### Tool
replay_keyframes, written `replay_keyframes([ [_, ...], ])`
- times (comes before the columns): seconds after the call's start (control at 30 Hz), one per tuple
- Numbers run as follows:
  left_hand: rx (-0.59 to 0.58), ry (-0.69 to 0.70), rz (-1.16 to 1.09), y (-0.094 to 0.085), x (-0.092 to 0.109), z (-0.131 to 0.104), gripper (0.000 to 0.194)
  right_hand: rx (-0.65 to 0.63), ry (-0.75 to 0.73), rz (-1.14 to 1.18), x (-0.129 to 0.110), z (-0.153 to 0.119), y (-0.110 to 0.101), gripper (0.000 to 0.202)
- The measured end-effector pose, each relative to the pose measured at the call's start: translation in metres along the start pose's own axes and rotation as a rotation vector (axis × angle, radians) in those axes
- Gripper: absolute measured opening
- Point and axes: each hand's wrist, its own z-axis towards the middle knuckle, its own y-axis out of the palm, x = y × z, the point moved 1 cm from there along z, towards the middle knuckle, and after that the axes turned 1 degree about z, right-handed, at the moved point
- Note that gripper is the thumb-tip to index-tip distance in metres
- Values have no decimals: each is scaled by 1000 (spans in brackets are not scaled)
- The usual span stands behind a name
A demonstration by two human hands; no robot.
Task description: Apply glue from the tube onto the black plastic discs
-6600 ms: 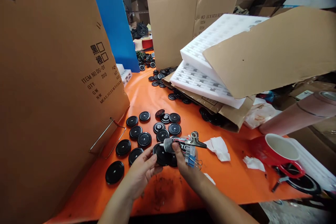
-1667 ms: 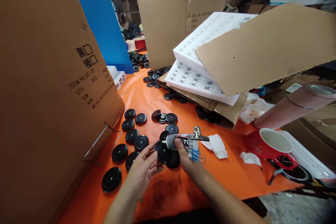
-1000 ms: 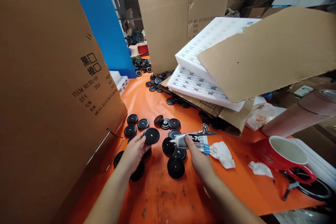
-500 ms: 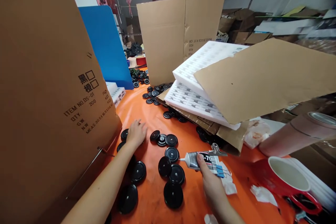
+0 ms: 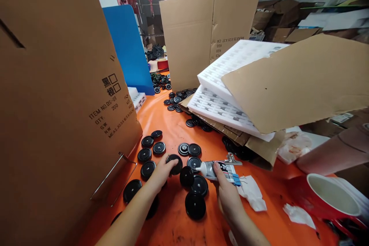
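Observation:
My left hand [image 5: 162, 172] is closed on a round black disc [image 5: 175, 164], pinching its left edge between thumb and fingers. My right hand [image 5: 227, 194] grips a silver glue tube [image 5: 213, 170], its white nozzle pointing left. The nozzle tip reaches a black disc [image 5: 194, 163] lying on the table; I cannot tell whether it touches. A metal binder clip [image 5: 232, 159] sits at the tube's far side, and a blue clip [image 5: 236, 180] is on its rear end. More black discs [image 5: 195, 205] lie between my hands, and another group [image 5: 148, 170] is left of my left hand.
An orange-covered table [image 5: 175, 223] carries everything. A tall cardboard box [image 5: 57, 123] stands left, with a bent wire stand [image 5: 106, 175] beside it. White foam trays [image 5: 221, 107] and cardboard [image 5: 300, 84] lean at right. A red mug [image 5: 305, 196] and crumpled tissue [image 5: 253, 196] are nearer.
My left hand has moved right and nearer from the left group of discs, and has taken hold of a disc from the middle group. My right hand still holds the glue tube.

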Motion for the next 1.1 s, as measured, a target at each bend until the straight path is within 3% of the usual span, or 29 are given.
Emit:
replay_keyframes([
  [0.13,-90,-179,-368,14,3,-48,57,-95,148,5,1,-16,15,44],
  [0.23,-127,-362,-833,20,9,-73,48,-168,112,-33,3,-27,22,44],
  [0.3,-116,-420,-970,20,13,-83,38,-204,65,-56,5,-32,24,43],
  [0.6,-110,-437,-997,20,18,-98,43,-311,-58,-163,8,-42,24,39],
  [0.77,-155,-379,-1001,18,15,-103,48,-251,-142,-234,8,-48,25,36],
  [0.93,-208,-343,-992,13,15,-108,40,-219,-213,-278,2,-53,24,35],
  [1.1,-221,-322,-963,8,13,-114,35,-275,-243,-322,2,-55,21,33],
])
